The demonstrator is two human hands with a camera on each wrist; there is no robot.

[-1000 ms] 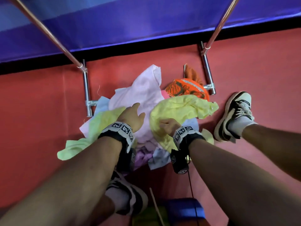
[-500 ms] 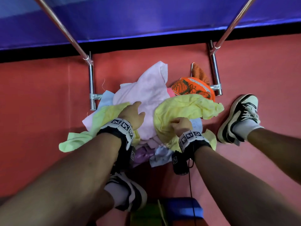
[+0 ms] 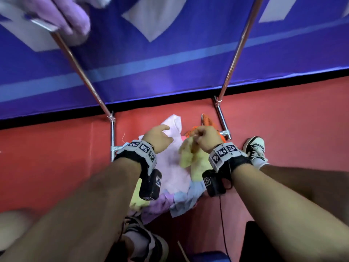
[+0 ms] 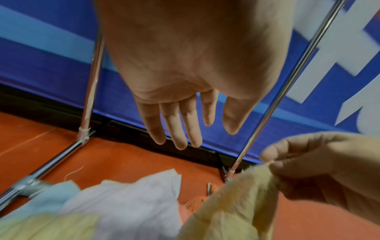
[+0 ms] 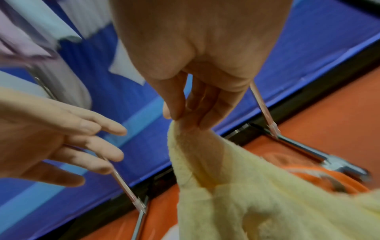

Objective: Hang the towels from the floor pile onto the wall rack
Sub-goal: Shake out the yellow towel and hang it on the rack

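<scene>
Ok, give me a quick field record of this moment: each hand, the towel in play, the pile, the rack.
right hand: pinches a corner of the yellow towel, lifted off the pile
left hand: fingers straight, holds nothing, beside the grip
pile: pink, blue, lilac and orange cloths on the red floor
rack: metal uprights; a lilac towel hangs at the upper left

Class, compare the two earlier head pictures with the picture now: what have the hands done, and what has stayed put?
The right hand has pinched the yellow towel and lifted it off the pile. The left hand has risen off the pink towel, open and empty. The rest of the pile and the rack legs have stayed put.
</scene>
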